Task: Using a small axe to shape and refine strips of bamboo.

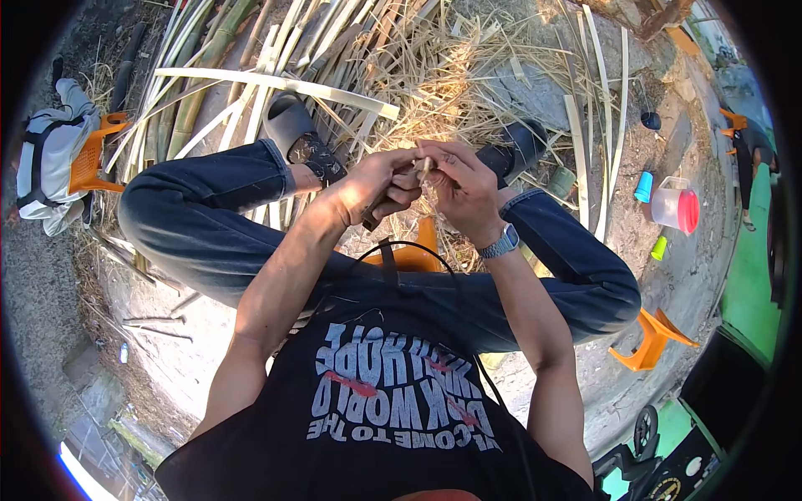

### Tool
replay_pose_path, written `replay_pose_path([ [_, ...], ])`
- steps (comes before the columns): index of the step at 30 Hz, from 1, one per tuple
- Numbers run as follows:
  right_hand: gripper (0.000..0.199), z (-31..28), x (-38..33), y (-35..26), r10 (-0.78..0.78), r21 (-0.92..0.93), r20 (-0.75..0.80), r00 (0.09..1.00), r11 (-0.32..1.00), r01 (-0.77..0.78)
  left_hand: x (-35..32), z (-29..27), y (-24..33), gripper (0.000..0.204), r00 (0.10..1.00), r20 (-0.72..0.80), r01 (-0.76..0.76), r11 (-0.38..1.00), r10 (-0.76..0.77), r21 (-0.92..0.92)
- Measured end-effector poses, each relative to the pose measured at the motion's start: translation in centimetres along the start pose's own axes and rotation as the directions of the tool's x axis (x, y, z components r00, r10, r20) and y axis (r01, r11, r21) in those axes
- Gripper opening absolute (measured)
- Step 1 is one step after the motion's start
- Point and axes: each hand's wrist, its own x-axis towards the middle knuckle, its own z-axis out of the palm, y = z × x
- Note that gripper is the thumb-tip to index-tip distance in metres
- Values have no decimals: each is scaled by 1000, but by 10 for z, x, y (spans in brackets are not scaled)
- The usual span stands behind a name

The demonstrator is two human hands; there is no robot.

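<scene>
From where I stand, an orange chair [88, 159] is off at the far left, and next to it green bamboo poles [205, 63] lie in a heap with pale split strips [288, 37]. One broad pale strip [276, 82] lies crosswise over the others, its end near a grey sandal [288, 121] on the seated person's left foot. The left hand [372, 179] is curled closed round a dark brown handle-like piece [373, 220], whose blunt end pokes out below the fist. Just right of that, in front of the lap, a small brownish piece [428, 164] sits between the two hands; the fingers cover so much that I can't say whether it joins the piece in the fist. The right hand [464, 188], a metal watch [499, 242] at its wrist, is bent narrow, fingertips pinched at the small piece. Loose shavings [434, 92] litter the ground beyond. Farther right stand a blue cup [643, 187], a clear tub [667, 206] with a red lid [688, 210], a lime-green cup [659, 248] and an orange stool [654, 341].
</scene>
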Motion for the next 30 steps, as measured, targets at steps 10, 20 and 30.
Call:
replay_pose_path([
  [10, 28, -41, 12, -31, 303, 236, 85, 949, 919, -315, -25, -47, 44, 37, 745, 161, -175, 424, 647, -889],
  [20, 31, -22, 20, -54, 200, -67, 165, 966, 979, -191, -12, -41, 25, 45, 882, -283, -373, 190, 377, -908],
  [30, 24, -1, 23, -60, 242, -248, 156, 958, 948, -199, -13, 1, 24, 52, 578, -515, -810, 369, 633, -455],
])
